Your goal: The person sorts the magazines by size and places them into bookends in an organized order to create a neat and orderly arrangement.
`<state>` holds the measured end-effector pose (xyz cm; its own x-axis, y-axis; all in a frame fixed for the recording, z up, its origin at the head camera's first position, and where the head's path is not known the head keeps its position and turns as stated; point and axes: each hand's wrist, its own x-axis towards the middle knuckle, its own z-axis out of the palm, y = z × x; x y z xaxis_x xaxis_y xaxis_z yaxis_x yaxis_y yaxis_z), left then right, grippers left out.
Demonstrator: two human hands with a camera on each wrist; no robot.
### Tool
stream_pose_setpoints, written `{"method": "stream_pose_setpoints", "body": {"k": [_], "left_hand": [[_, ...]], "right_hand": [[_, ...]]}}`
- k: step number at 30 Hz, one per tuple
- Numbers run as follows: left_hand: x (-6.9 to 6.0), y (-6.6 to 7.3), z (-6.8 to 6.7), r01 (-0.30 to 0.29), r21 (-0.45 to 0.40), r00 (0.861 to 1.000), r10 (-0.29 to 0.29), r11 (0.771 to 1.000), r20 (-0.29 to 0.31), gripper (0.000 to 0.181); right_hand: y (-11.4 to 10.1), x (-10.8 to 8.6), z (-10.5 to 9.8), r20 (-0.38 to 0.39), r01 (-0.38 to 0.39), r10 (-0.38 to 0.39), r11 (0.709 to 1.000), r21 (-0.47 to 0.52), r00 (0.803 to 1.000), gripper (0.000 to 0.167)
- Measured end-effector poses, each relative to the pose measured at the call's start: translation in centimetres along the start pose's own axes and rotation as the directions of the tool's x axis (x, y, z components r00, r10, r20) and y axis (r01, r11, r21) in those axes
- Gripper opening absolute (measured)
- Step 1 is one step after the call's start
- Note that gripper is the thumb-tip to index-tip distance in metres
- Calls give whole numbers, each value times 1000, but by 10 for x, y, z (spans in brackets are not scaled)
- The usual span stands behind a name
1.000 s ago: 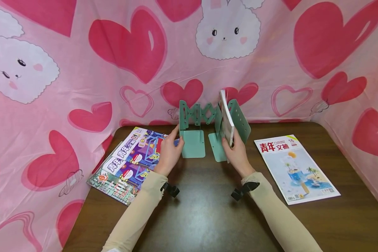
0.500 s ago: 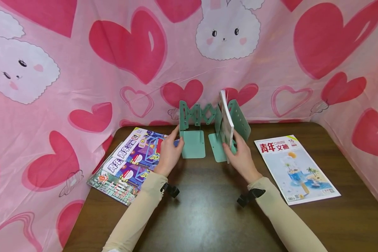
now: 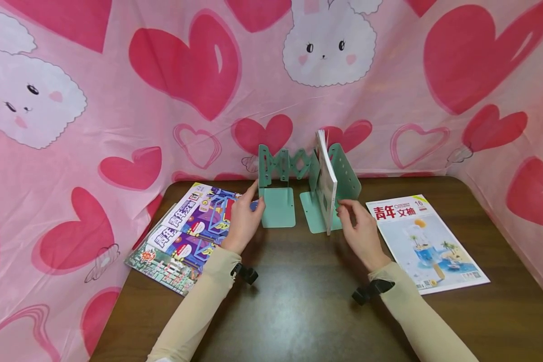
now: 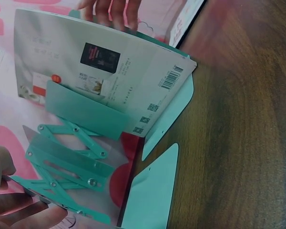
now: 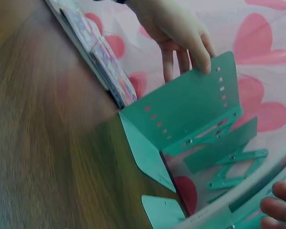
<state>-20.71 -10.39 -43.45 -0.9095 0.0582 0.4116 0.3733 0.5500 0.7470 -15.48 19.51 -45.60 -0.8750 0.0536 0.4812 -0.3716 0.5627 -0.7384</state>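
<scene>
A green metal expandable bookend (image 3: 278,207) stands at the back of the table, its two end plates joined by a folding lattice. My left hand (image 3: 244,218) pinches its left end plate (image 5: 181,105), thumb on the inner face and fingers outside. In the right part of the bookend a magazine (image 3: 328,186) stands upright, leaning slightly; its back cover with barcodes (image 4: 105,71) faces left. Just right of the magazine's near edge is my right hand (image 3: 362,231), fingers loosely bent and holding nothing. The bookend's right end plate (image 3: 344,173) is partly behind the magazine.
Several overlapping magazines (image 3: 185,231) lie flat on the left of the brown table (image 3: 289,311). Another magazine (image 3: 427,246) with a popsicle cover lies flat at the right, beside my right forearm. A pink heart-patterned cloth (image 3: 199,65) hangs behind the table.
My right hand has let go of the standing magazine and drawn back to the right and toward me. The magazine stays standing in the bookend. My left hand has stayed in place.
</scene>
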Motion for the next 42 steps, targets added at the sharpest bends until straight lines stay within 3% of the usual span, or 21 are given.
{"method": "stream_pose_setpoints", "body": {"k": [2, 7, 19, 27, 31, 42], "left_hand": [[0, 0, 0, 5, 0, 1000, -5, 1000, 5, 53], [0, -1, -1, 1, 6, 1000, -1, 1000, 7, 52], [2, 0, -1, 8, -15, 1000, -8, 1000, 29, 54], [1, -1, -1, 6, -9, 1000, -6, 1000, 28, 53], [1, 0, -1, 1, 3, 1000, -1, 1000, 25, 53], [0, 1, -2, 8, -14, 1000, -7, 1000, 25, 53]], "right_hand": [[3, 0, -3, -49, -10, 9, 999, -33, 999, 17], [12, 1, -7, -107, -37, 20, 987, -158, 994, 24], [21, 1, -22, -7, -95, 97, 957, -274, 995, 25], [24, 9, -26, 113, -138, 193, 916, -376, 975, 29], [22, 11, -25, 140, -118, 181, 921, -371, 973, 26], [20, 11, -22, 127, -86, 143, 922, -377, 982, 21]]}}
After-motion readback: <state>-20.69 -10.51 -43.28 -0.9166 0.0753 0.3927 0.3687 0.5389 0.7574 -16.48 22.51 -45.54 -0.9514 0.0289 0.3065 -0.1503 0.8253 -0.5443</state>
